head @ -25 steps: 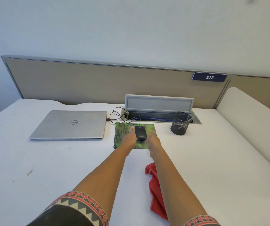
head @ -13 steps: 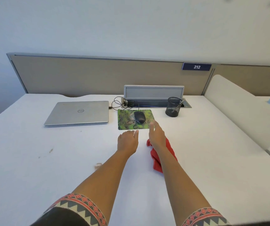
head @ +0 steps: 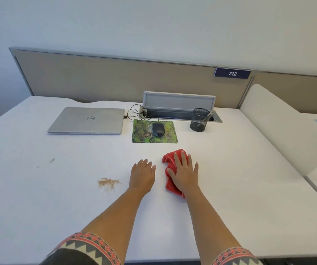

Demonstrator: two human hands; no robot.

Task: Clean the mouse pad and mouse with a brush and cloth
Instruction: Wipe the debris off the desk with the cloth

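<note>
The right hand [head: 184,174] lies flat with fingers spread on the cloth [head: 170,170]; the left hand [head: 142,174] rests flat and empty beside it. Beyond the fingertips, the mouse [head: 158,129] sits on the pad [head: 154,131]; crumbs [head: 108,183] lie left.

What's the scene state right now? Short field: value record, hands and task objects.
left hand: flat, palm down on the desk, holding nothing
right hand: spread flat on the red cloth, pressing rather than gripping
mouse: on the mouse pad, untouched, cable running back to the cable tray
brush: none identifiable; something pale stands in the mesh cup
laptop: closed, left of the pad
crumbs: brown patch left of the left hand
</note>
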